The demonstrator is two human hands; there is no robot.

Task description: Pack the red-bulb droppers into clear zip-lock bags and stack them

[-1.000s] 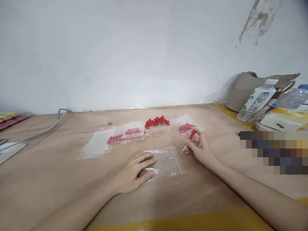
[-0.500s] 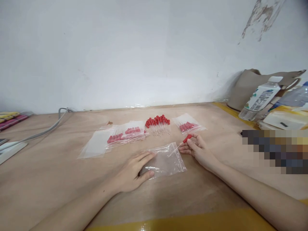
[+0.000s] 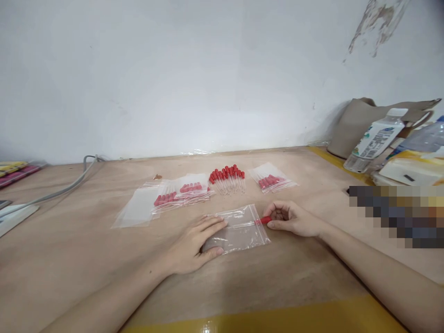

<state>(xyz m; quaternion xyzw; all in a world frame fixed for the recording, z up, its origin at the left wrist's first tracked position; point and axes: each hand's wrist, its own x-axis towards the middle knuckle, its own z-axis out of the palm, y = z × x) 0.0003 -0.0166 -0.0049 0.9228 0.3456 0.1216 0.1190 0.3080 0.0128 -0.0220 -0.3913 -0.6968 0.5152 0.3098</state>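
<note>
Apparently right hand (image 3: 292, 219) pinches red dropper (image 3: 265, 220), grip nearly closed; left hand (image 3: 194, 246) loosely spread on bag (image 3: 237, 238).

Here's the left hand (image 3: 197, 243), bare and slim-fingered, running into a bare left forearm (image 3: 121, 300), and there, towards the near edge of the surface (image 3: 294, 273), one small spot (image 3: 150, 272) shows! Across to the right hand (image 3: 294, 219), bare too, its right forearm (image 3: 374, 272) uncovered, broadening from a narrow wrist (image 3: 321, 228).

Nothing legible (blurred bottle label (image 3: 376, 140))
</note>
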